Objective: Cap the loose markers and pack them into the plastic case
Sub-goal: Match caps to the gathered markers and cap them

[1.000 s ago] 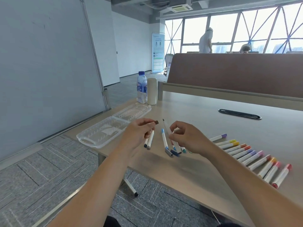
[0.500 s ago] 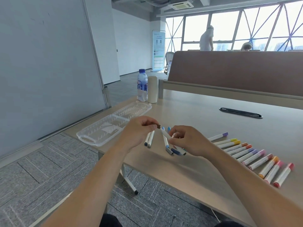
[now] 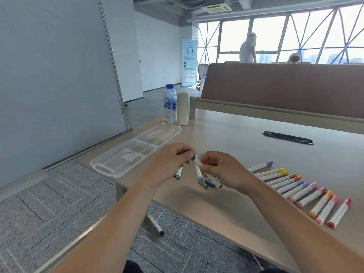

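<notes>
Progress: capping under way, packing not begun. I see left hand [image 3: 171,164] pinching a brown cap [image 3: 193,158] against the tip of the marker [image 3: 198,165] pinched by right hand [image 3: 222,170]. Case [image 3: 116,162] lies open just left of them, no markers inside. Capped markers [image 3: 291,184] lie in a row to the right.

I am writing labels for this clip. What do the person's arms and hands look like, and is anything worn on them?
Both arms are bare: the left forearm and the right forearm show no sleeve. The left hand and the right hand wear no glove. No watch, bracelet or ring is visible.
</notes>
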Demonstrator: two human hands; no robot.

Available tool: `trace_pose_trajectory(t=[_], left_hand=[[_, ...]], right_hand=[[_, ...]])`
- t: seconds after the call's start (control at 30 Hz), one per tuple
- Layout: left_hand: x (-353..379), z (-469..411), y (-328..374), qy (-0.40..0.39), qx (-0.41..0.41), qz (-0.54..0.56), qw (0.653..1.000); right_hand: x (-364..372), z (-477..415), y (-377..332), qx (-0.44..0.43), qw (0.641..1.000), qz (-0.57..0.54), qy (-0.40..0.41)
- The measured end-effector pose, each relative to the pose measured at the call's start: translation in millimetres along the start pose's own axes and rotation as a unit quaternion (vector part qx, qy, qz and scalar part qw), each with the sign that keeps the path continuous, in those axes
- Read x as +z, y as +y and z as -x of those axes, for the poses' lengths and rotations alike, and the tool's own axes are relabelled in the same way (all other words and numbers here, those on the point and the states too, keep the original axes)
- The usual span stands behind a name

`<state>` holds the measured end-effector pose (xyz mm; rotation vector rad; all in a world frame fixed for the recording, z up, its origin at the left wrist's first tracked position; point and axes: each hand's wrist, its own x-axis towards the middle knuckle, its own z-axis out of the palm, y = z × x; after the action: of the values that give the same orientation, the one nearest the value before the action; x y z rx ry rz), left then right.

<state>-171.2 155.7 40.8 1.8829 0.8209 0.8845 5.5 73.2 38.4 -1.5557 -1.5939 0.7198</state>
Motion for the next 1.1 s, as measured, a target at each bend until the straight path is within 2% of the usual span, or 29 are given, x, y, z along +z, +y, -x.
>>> trace_pose_trajectory(t=[0.27, 0.4, 0.57, 0.7, 0.9, 1.1], left_hand=[[-1, -8, 2, 0.043, -0.002, -0.018, 0.999], [-4, -6, -14, 0.076, -0.070, -0.151, 0.983], [-8, -12, -42, 0.073, -0.107, -0.233, 0.964], [-6, -18, -50, 0.062, -0.117, -0.261, 0.956], [4, -26, -56, 0.023, -0.117, -0.280, 0.953], [12, -27, -54, 0.018, -0.092, -0.374, 0.922]], right_hand=[[0, -14, 0, 0.035, 0.998, -0.003, 0.047], [0, -39, 6, 0.084, 0.982, 0.088, 0.143], [12, -70, 11, 0.138, 0.958, 0.235, 0.091], [18, -85, 10, 0.148, 0.939, 0.300, 0.081], [22, -90, 24, 0.140, 0.924, 0.351, 0.067], [17, -78, 27, 0.117, 0.935, 0.327, 0.071]])
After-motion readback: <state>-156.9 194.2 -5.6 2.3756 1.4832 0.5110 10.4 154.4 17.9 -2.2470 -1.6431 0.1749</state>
